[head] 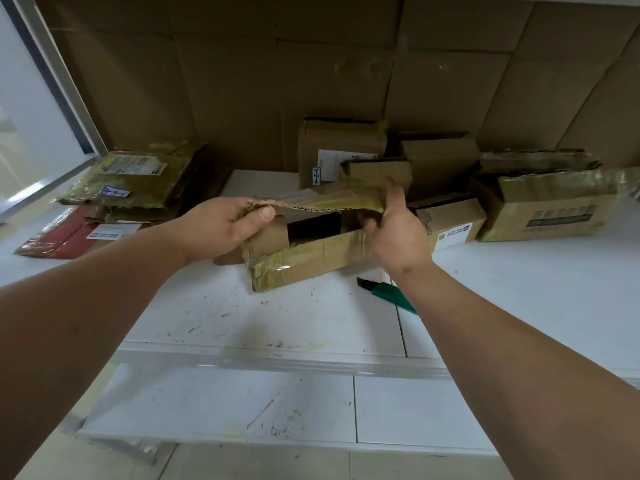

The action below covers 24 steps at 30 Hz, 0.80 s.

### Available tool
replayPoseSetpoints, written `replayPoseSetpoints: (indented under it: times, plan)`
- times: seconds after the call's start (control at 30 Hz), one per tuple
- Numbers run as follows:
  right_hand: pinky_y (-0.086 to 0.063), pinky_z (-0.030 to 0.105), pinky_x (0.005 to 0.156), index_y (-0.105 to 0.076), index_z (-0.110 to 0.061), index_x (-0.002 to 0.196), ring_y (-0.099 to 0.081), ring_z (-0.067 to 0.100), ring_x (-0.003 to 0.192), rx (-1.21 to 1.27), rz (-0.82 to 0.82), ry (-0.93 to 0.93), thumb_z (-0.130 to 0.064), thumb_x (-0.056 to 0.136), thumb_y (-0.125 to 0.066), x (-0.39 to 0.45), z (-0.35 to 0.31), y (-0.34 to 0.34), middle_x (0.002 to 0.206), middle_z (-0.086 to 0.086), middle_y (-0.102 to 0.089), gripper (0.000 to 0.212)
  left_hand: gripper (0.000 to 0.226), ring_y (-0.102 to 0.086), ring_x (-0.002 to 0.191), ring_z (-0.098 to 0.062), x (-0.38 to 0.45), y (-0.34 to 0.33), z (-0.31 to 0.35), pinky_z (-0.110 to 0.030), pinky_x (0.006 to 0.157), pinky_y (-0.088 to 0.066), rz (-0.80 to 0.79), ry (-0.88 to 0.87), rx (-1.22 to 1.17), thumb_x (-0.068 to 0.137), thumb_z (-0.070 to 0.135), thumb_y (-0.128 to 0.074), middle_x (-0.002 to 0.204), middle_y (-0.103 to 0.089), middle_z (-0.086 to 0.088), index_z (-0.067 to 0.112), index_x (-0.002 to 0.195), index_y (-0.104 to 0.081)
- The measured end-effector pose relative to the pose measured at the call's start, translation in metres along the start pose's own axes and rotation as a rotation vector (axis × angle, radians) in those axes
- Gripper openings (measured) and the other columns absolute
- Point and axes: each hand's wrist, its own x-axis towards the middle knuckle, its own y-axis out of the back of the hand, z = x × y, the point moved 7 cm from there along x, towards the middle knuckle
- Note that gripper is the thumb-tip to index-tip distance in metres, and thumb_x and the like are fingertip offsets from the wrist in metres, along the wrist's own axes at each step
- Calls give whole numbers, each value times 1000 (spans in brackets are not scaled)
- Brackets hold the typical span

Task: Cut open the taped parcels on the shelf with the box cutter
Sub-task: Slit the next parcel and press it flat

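On the white shelf [311, 317], mid-front, I see one taped cardboard parcel [304, 261] lying open, my left hand [221, 225] pinching its torn corrugated flap [311, 202] and my right hand [398, 226] curled round the flap's glossy taped end. One green box cutter [389, 293] lies on the shelf just right of it. Behind, I count five brown boxes [341, 147] and two flat tape-wrapped packets [138, 174] at left.

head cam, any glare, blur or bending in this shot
Head view: soft even light, faint shadows under the parcel on the shelf; mild shine on its tape; wide-angle bending curves the shelf edge and window frame; forearms loom large; box cutter readable, labels too soft to read.
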Motion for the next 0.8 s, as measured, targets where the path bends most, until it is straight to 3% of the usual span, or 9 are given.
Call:
replayPoseSetpoints:
  times: [0.1, 0.17, 0.23, 0.4, 0.47, 0.53, 0.63, 0.8]
  plan:
    - [-41, 31, 65, -31, -23, 146, -52, 16, 63, -18, 30, -4, -19, 95, -54, 10, 4, 5, 73, -11, -51, 57, 66, -60, 94, -21, 2, 1, -3, -33, 80, -47, 12, 76, -81, 73, 71, -34, 102, -65, -7, 22, 108, -63]
    - [-43, 31, 74, -33, -19, 145, -59, 22, 83, 123, 23, -124, -33, 95, -58, 14, 16, 6, 97, -2, -63, 57, 81, -55, 111, -19, 5, 3, -14, -32, 90, -43, 39, 150, -204, 76, 77, -29, 124, -59, -1, 20, 128, -55]
    - [-42, 31, 82, -36, -15, 142, -59, 28, 108, 223, 5, -204, -47, 90, -62, 13, 22, 1, 120, 5, -61, 66, 90, -44, 125, -17, 10, 7, -24, -32, 100, -32, 85, 217, -329, 79, 81, -25, 138, -48, 3, 24, 147, -38]
    - [-47, 38, 85, -36, -19, 134, -55, 29, 114, 173, -20, -224, -65, 70, -71, 8, 13, -16, 127, 2, -53, 86, 78, -40, 132, -21, 24, 13, -28, -33, 104, -30, 223, 237, -374, 89, 76, -27, 146, -42, 4, 30, 151, -28]
    - [-48, 47, 92, -32, -19, 131, -53, 31, 116, 107, -17, -252, -68, 63, -73, 8, 8, -22, 129, 5, -48, 93, 71, -48, 123, -22, 29, 16, -29, -38, 102, -38, 311, 261, -356, 92, 71, -30, 137, -49, 0, 26, 147, -33]
    - [-46, 55, 95, -29, -20, 130, -51, 33, 117, 39, -7, -271, -68, 60, -75, 8, 3, -26, 129, 7, -46, 96, 60, -56, 98, -19, 30, 21, -28, -32, 79, -45, 424, 281, -299, 95, 63, -37, 112, -56, -2, 18, 136, -38]
    - [-45, 53, 93, -27, -20, 126, -51, 33, 114, -35, 3, -277, -61, 63, -77, 10, -2, -27, 124, 7, -47, 90, 36, -50, 68, -10, 25, 25, -23, -22, 51, -34, 603, 261, -240, 98, 48, -49, 83, -48, 4, 19, 115, -34]
    - [-45, 42, 79, -29, -17, 122, -55, 34, 100, -18, -39, -237, -48, 67, -72, 7, 1, -25, 106, 3, -41, 76, 12, -49, 54, -13, 24, 22, -7, -23, 44, -35, 588, 60, -38, 101, 35, -46, 69, -49, 1, 26, 98, -39]
